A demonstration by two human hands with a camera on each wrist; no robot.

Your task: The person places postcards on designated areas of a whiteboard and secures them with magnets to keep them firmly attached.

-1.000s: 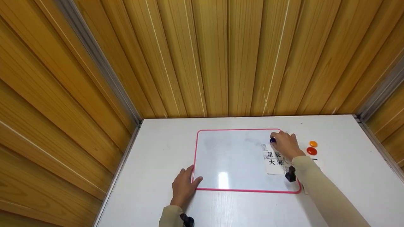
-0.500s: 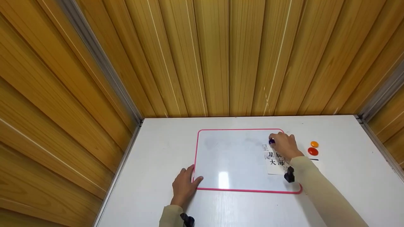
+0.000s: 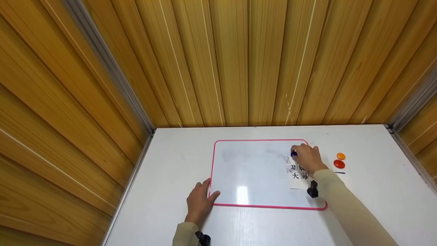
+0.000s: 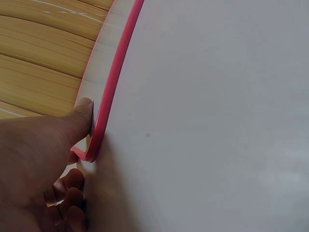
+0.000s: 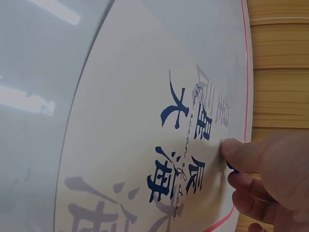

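Note:
A whiteboard (image 3: 252,171) with a pink rim lies on the white table. My left hand (image 3: 199,201) grips its near left corner, the thumb on the surface and the fingers at the left side. Near the board's right edge lies a pale card (image 5: 120,121) printed with dark Chinese characters and fine script. My right hand (image 3: 309,158) pinches a dark blue round magnet (image 3: 294,154) at the card's top edge. In the right wrist view only a sliver of the magnet (image 5: 232,168) shows between thumb and fingers. The right hand and sleeve cover part of the card.
To the right of the board lie an orange round magnet (image 3: 340,156) and a red round magnet (image 3: 339,164). A thin dark strip (image 3: 339,173) shows beside the right sleeve. Yellow wood-patterned panels (image 3: 232,61) stand behind the table and at its sides.
My right hand has shifted very slightly left and down with the blue magnet, then stays almost still. The left hand keeps its place on the board's corner.

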